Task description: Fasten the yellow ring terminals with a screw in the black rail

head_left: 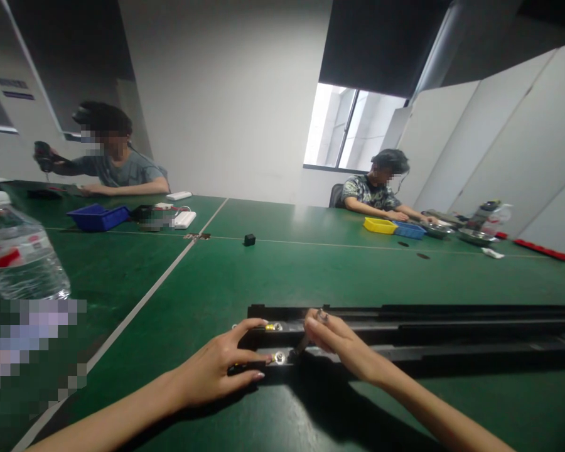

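Observation:
Two long black rails (pixel 358 361) lie side by side on the green table, running off to the right. At their left end, a round metal fitting (pixel 279 358) sits on the near rail and another metal fitting (pixel 277 327) on the far one. My left hand (pixel 221 361) rests over this end, fingers stretched and apart, fingertips beside the fittings. Pinched in my right hand (pixel 336 339) is a slim grey tool (pixel 302 344), tilted, its lower end at the near rail just right of the fitting. The tool's exact kind is unclear; my fingers hide its top.
A large water bottle (pixel 23 251) stands at the left. Across the table are a blue tray (pixel 98 217), a small black block (pixel 249 240), a yellow tray (pixel 379 226) and metal bowls (pixel 476 236). Two people work on the far side, one holding a power driver (pixel 44 157).

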A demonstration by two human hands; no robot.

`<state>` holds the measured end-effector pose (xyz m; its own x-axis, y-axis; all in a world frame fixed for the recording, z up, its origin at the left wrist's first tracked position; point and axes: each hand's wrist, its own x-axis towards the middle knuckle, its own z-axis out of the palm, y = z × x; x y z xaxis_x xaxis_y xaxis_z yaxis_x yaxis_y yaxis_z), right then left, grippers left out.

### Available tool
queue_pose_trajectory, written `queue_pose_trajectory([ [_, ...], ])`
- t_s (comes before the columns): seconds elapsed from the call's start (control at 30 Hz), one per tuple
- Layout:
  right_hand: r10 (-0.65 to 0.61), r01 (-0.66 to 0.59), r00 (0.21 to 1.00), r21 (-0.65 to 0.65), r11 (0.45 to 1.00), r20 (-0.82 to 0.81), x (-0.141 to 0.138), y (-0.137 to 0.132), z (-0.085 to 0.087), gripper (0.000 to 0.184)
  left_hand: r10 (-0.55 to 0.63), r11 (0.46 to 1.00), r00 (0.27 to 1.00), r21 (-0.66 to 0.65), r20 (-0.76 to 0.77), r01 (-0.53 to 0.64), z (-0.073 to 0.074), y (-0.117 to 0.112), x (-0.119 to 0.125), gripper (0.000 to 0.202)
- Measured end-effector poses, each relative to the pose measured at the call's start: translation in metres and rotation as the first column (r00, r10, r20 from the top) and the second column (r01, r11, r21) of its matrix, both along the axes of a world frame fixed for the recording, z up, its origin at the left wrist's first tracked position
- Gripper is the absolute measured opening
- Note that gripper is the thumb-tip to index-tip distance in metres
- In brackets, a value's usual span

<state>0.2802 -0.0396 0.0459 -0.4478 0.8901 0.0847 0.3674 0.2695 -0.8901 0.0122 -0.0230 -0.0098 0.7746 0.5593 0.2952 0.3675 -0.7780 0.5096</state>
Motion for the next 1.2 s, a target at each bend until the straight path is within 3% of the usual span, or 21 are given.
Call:
queue_pose_trajectory([
  [0.17, -0.095, 0.089, 0.994, 0.108, 0.99, 0.053, -0.016, 0.004, -0.009, 0.047, -0.009, 1.0, 1.0, -0.02, -0.005, 0.009, 0.0, 0.001, 0.0, 0.031],
  [0.43, -0.151, 0.147, 0.988, 0.1, 0.984, 0.042, -0.025, -0.001, -0.016, 0.048, 0.008, 1.0, 1.0, -0.02, -0.025, -0.009, -0.001, 0.0, 0.0, 0.037],
  [0.63, -0.2, 0.187, 0.979, 0.184, 0.965, 0.05, -0.029, -0.012, -0.024, 0.042, 0.004, 1.0, 1.0, -0.021, -0.028, -0.005, -0.001, 0.001, 0.0, 0.038],
  [0.83, -0.29, 0.294, 0.956, 0.112, 0.949, -0.05, -0.026, -0.012, -0.03, 0.043, 0.005, 0.999, 0.999, -0.039, -0.035, -0.006, -0.001, 0.0, -0.001, 0.038],
  [1.2, -0.203, 0.205, 0.979, 0.125, 0.971, -0.027, -0.024, -0.014, -0.023, 0.037, 0.006, 1.0, 1.0, -0.027, -0.01, -0.006, 0.002, -0.001, 0.001, 0.038],
])
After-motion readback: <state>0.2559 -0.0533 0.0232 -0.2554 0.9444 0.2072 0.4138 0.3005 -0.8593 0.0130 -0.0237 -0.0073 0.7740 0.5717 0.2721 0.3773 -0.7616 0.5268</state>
